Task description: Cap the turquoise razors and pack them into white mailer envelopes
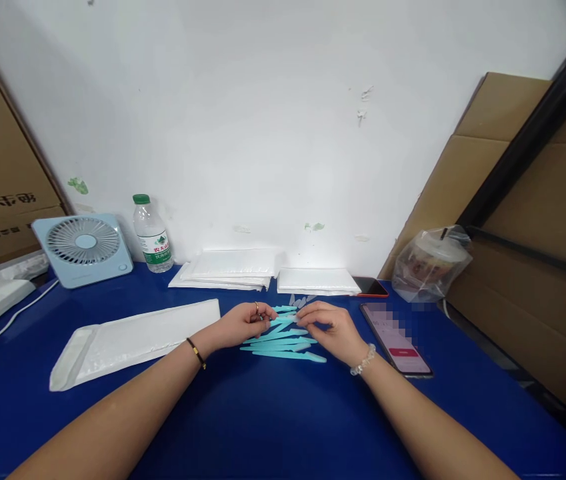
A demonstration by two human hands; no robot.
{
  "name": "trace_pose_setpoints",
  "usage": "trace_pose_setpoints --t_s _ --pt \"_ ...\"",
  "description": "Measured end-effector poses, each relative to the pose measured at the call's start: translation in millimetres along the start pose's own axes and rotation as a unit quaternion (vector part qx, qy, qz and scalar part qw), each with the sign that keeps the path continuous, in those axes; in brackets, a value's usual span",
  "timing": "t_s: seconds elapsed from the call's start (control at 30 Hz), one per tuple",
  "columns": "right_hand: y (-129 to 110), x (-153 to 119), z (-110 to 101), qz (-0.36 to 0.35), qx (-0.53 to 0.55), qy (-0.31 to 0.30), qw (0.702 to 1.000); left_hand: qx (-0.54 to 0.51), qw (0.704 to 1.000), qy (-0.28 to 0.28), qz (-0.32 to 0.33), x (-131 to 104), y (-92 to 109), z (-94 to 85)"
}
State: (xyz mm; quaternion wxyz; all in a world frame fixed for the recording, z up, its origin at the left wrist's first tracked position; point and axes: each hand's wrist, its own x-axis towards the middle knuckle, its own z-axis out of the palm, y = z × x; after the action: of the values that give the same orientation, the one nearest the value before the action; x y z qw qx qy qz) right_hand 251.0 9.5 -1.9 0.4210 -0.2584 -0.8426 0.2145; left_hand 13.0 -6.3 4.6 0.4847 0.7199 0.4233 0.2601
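While the left hand (241, 325) and right hand (335, 327) pinch one razor (284, 319) between them, more razors (275, 347) lie loose, clear caps (299, 302) seemingly unused.

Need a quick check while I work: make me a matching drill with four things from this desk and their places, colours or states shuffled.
1. Turquoise tools
2. Bottle
3. Drink cup
4. Fan

A. Inside a clear bag
B. Light blue
C. In a loose pile near the left hand and right hand
D. Topped with a green cap

Pairs: 1-C, 2-D, 3-A, 4-B
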Motion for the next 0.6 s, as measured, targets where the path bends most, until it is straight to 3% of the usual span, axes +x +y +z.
trace_pose_setpoints --t_s 0.3,0.6 --pt "5.4 -0.7 -1.1 0.009 -0.01 0.02 1.0 -0.002 1.0 -0.004 0.001 -1.1 2.5 -0.9" --pt "-1.8 0.4 0.7 -0.002 0.005 -0.007 1.0 -0.01 1.0 -0.007 0.011 0.2 -2.0 -1.0"
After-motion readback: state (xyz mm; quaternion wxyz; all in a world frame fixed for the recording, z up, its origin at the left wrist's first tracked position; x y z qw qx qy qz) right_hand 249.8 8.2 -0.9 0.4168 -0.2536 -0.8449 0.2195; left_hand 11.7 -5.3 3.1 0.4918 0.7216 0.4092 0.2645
